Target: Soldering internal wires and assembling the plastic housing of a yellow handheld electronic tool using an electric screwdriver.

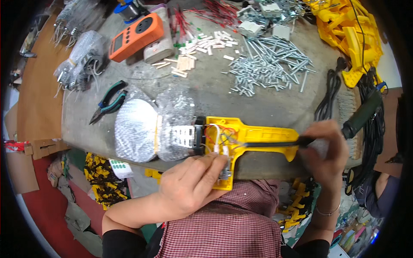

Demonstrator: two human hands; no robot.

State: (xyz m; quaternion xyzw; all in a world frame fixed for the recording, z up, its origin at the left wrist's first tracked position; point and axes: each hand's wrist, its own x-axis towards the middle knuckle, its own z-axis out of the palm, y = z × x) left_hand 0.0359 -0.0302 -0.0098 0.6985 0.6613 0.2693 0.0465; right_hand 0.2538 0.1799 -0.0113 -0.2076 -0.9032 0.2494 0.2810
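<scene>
Grey table (258,101), hands (189,182) (327,150) curled inward

- A grey, scuffed table (275,105) carried the lot.
- At left lay plastic-wrapped bundles (81,60) and pliers (112,99).
- Farther back, an orange meter (135,36) rested against a grey block (160,52).
- Beyond the middle lay small white pieces (211,43), red wires (215,13) and heaped screws (260,71).
- At right lay black cable (330,92).
- Up front lay a bubble-wrapped piece (135,124) and a yellow casing (264,134) overhanging the edge.
</scene>
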